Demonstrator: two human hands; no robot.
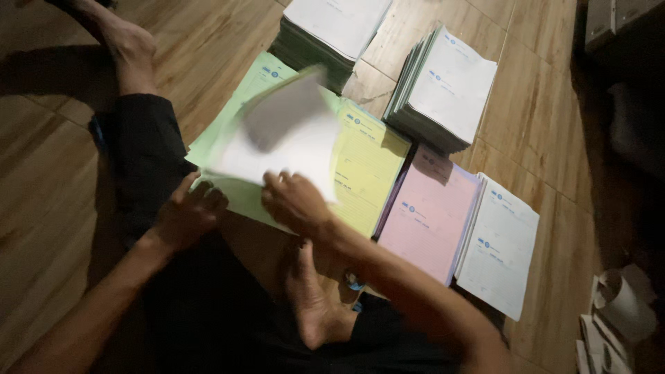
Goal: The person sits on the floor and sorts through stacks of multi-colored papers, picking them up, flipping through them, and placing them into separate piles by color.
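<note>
I sit cross-legged on a wooden floor. My right hand (294, 202) grips the near edge of a white sheet (284, 142), which is lifted and blurred above the green stack (239, 97). My left hand (188, 211) rests at the near left corner of the green stack, fingers touching the paper. Beside the green stack lie a yellow stack (367, 170), a pink stack (426, 215) and a white stack (500, 246) in a row to the right.
Two thick piles of white forms stand farther away: one (329, 31) at top centre, one (443, 90) to its right. My bare feet (312, 298) and dark trousers (142, 159) lie close. Rolled papers (620, 305) sit at the lower right, dark furniture (623, 28) at the upper right.
</note>
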